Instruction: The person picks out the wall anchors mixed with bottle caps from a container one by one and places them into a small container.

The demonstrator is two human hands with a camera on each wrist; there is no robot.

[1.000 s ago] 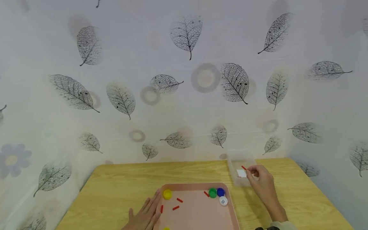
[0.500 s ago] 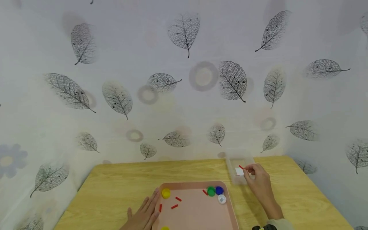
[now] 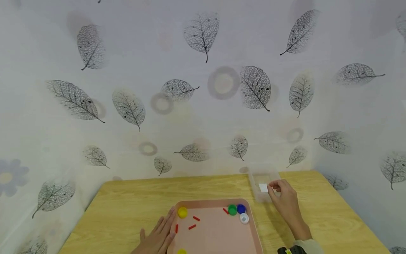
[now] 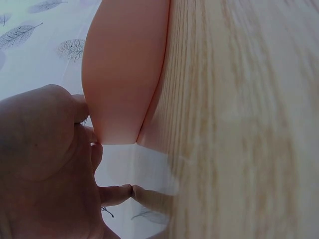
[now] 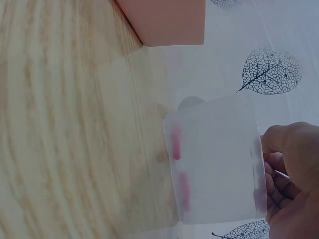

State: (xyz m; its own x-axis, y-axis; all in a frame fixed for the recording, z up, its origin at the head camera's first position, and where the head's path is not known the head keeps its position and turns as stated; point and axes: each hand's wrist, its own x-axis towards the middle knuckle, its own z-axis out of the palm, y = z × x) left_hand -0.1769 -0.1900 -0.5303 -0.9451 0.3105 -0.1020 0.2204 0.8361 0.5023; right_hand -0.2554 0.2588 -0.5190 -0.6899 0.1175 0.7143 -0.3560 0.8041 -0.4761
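My left hand (image 3: 155,233) rests with straight fingers against the left rim of a pink tray (image 3: 219,240); the left wrist view shows the hand (image 4: 55,164) at the tray's outer wall (image 4: 124,74). My right hand (image 3: 285,203) is over the right rim of a clear plastic box (image 3: 253,188), thumb and fingertips brought close together beside a white square (image 3: 263,187) inside. No stick shows at those fingertips. In the right wrist view, the fingers (image 5: 281,177) are partly hidden behind the box (image 5: 219,164), and red sticks (image 5: 176,142) show blurred through its wall.
Inside the tray lie several red sticks (image 3: 196,218), a yellow cap (image 3: 182,212), a green cap (image 3: 232,210), a blue cap (image 3: 241,209) and a white cap (image 3: 244,218). Another yellow cap (image 3: 182,251) is cut off below. A leaf-print curtain (image 3: 190,116) hangs behind the wooden table (image 3: 136,190).
The red stick that my right fingertips pinched over the box is no longer seen there. The right hand has barely moved; my left hand stays on the tray rim. The view has shifted slightly.
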